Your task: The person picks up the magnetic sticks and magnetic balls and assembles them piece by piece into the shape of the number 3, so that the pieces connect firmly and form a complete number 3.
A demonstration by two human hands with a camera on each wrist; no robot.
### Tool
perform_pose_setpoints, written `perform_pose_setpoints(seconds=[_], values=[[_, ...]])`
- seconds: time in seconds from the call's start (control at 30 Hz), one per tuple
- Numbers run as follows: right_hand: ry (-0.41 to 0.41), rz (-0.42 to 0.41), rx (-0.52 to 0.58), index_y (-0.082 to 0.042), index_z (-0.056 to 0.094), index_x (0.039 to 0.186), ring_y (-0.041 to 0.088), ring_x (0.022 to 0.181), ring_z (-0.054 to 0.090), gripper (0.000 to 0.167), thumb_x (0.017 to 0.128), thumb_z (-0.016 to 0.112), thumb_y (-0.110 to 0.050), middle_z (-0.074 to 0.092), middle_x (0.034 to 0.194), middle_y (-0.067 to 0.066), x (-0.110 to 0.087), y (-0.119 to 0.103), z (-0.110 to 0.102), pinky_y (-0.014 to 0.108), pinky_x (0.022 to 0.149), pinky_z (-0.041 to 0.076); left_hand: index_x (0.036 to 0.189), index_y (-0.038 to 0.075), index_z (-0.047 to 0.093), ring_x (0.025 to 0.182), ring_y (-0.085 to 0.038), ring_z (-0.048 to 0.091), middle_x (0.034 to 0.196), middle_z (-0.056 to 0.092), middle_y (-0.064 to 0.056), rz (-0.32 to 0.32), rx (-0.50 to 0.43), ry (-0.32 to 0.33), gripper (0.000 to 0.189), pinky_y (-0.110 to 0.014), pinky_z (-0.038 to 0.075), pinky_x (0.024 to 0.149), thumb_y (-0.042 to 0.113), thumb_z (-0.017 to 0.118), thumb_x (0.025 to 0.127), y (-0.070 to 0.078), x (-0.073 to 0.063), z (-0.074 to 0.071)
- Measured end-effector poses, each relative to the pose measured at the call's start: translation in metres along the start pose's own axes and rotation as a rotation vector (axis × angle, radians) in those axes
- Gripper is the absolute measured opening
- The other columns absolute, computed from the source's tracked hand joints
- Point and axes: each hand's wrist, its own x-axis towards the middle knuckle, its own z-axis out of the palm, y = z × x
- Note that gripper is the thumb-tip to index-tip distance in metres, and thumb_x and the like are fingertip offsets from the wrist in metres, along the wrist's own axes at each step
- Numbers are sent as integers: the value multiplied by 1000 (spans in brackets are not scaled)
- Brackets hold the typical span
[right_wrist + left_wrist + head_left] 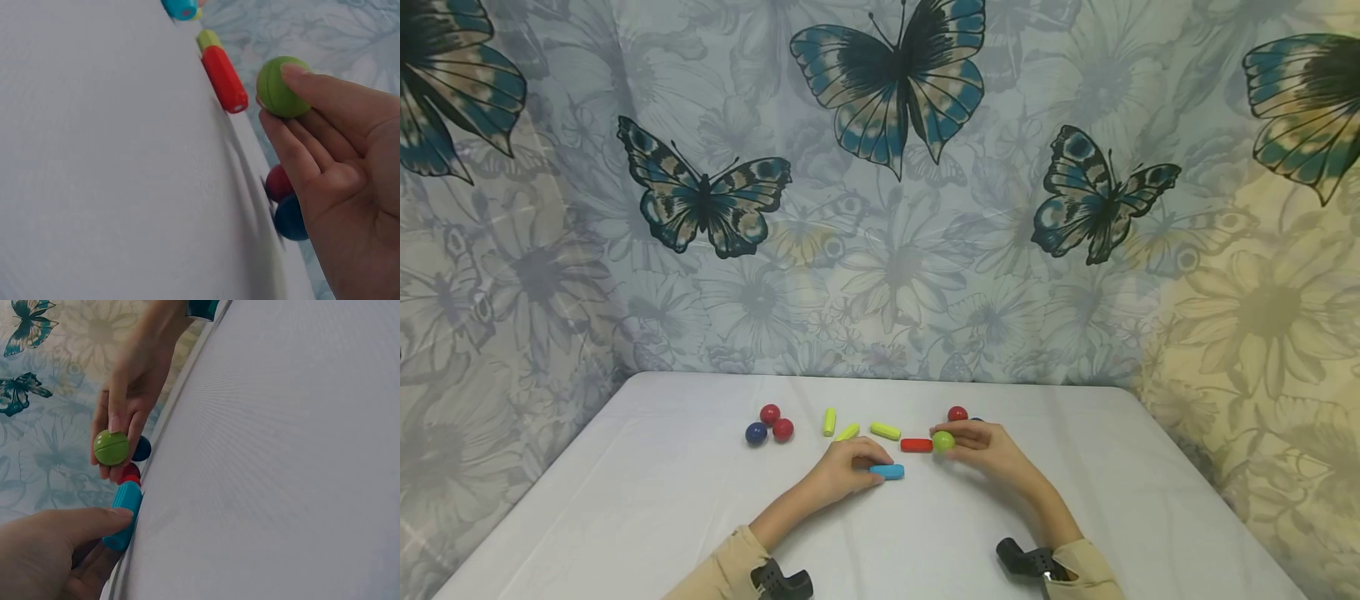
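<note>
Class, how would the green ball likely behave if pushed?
The green ball would probably roll easily, being round. Its glossy highlight suggests it may be slippery. It shows no dent where the right hand pinches it, so it is likely stiff.

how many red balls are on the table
3: two red balls beside a blue ball at left, another red ball beyond the right hand, which might hide more.
</note>
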Motion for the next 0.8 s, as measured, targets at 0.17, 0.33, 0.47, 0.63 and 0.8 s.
perform_pose_setpoints(seconds=[0.17,0.33,0.47,0.63,0.8], values=[[-34,-18,21,-14,64,127,27,128,57,41,88,73,-24,64,133,9,1,-5,5,25,100,51,105,11,73,110,-21,63,110,69,-2,-12,-4,6,23,-23,53,96,3,74,84,3,-1,2],[-65,-33,19,-13,64,126,19,123,61,40,88,72,-23,65,131,9,1,-9,9,20,94,52,105,2,72,109,-25,63,109,69,-10,-12,-19,3,21,-24,53,96,-2,71,84,20,-5,0],[-95,-37,-18,-16,66,125,5,116,62,38,89,71,-24,67,128,6,3,-8,12,17,92,51,104,0,71,108,-24,64,109,68,-11,7,-32,0,20,-24,54,95,-3,70,84,31,-9,-4],[-190,-74,35,-10,62,130,8,121,61,41,91,69,-20,63,133,10,6,-6,17,17,95,51,105,0,71,109,-26,64,111,68,-12,21,-43,-2,20,-23,53,95,-3,70,85,30,-9,-4],[-233,-72,76,-6,61,131,16,126,58,42,91,68,-16,60,137,13,7,-5,21,16,97,50,107,-1,71,111,-29,63,112,68,-14,27,-44,-7,22,-22,52,97,-3,70,85,27,-8,-4]])
